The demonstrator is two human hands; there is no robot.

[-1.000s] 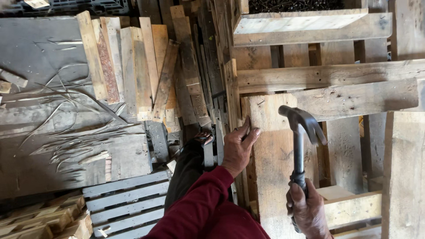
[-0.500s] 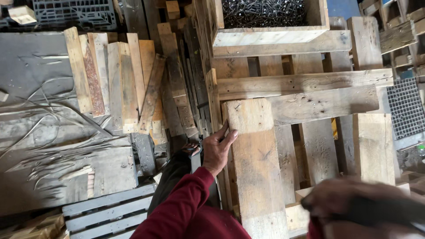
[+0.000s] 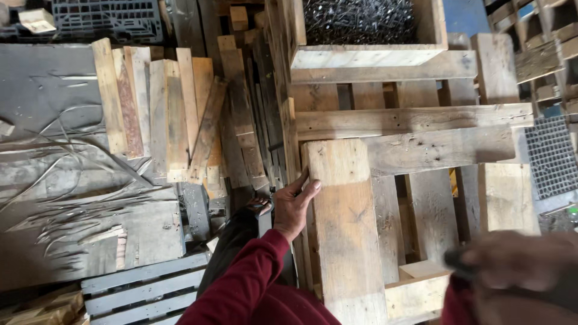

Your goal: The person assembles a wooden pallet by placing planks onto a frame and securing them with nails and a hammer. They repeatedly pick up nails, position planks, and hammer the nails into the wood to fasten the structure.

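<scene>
Left hand [image 3: 293, 204] first: fingers spread flat and thumb hooked on the left edge of the pale plank [image 3: 344, 229], pinning it against the pallet frame [image 3: 415, 120] beneath, red sleeve [image 3: 241, 283] running back toward the body. Off to the left of that hand lies a fan of loose boards [image 3: 162, 114] on dark sheeting, and a sandalled foot [image 3: 256, 207] sits just beside the wrist. Moving right, the plank runs straight down between both hands, crossing the two weathered cross-slats. Beyond it, up top, a wooden box of nails [image 3: 361, 24]. Right hand [image 3: 518, 265] is close to the lens and badly blurred; it looks closed around something dark, but what it grips, I cannot tell. Risk, as I judge it: those left fingertips sit right on the plank's edge, so a stray blow or a sliding board could catch them.
</scene>
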